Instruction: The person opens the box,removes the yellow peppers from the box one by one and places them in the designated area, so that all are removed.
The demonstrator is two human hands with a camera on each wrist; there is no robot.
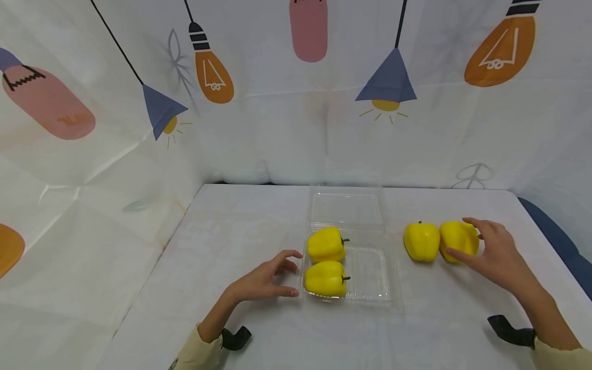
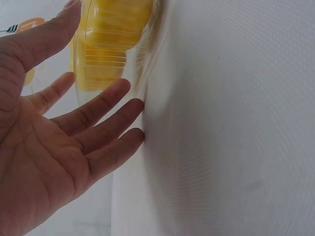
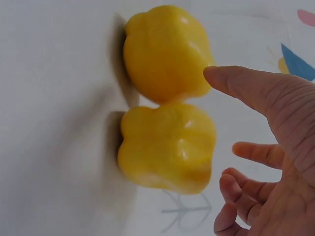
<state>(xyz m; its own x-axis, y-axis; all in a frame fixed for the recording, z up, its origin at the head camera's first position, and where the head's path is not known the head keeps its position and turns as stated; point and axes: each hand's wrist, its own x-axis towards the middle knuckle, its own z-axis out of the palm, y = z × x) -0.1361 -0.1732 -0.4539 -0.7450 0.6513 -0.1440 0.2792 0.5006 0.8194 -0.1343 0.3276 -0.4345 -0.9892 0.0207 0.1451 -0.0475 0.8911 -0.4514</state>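
In the head view, a clear plastic clamshell box (image 1: 370, 267) lies with its lid folded back. Two yellow bell peppers sit in its left half, a rear one (image 1: 325, 245) and a front one (image 1: 324, 280), stems to the right. My left hand (image 1: 268, 280) is beside the box's left wall, fingers loosely spread; the left wrist view shows its fingertips right at the clear side. Off to the right, two more yellow peppers stand side by side, a left one (image 1: 421, 242) and a right one (image 1: 459, 240). Around the right one my right hand (image 1: 497, 252) is spread, a gap showing in the right wrist view.
A white-covered table (image 1: 222, 231) carries everything. Behind it and along the left hangs a white sheet (image 1: 277, 128) printed with lamps and bulbs. Something dark blue (image 1: 559, 231) shows past the right table edge. Each wrist wears a black strap piece (image 1: 511, 331).
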